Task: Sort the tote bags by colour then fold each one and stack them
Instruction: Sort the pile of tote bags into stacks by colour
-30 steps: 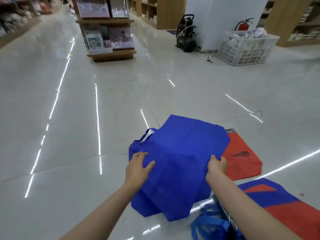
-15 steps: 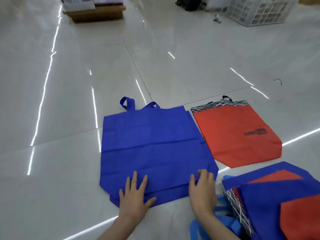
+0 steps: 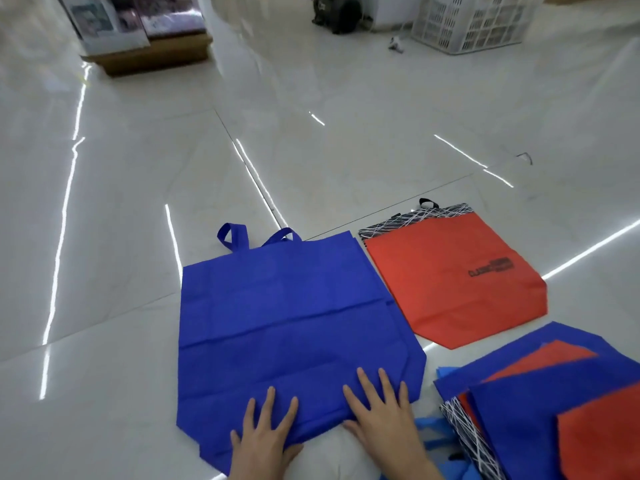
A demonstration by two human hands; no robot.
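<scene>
Glossy pale floor tiles, head view, with streaks of reflected strip lighting and thin dark joints.

Far edge, left: wooden display stand carrying printed boards.
Far edge, centre: black machine, cut off by the frame; details too blurred to tell.
Far edge, right: white slatted plastic crate.

Item 1: blue tote bag, lying flat on the floor in the middle foreground. Two blue handles point away from the person, and a crease runs across the middle.
Item 2: red tote bag, flat and just right of the blue one, nearly touching it. It has a black-and-white scribble band at its far end and a dark print on its face.
Item 3: mixed pile of blue and red bags at lower right, overlapping and unfolded.

Left hand: palm down, fingers straight and spread wide, resting on the near edge of the blue tote bag and holding nothing.
Right hand: palm down, fingers straight and fanned, pressing the same near edge closer to its right corner.
</scene>
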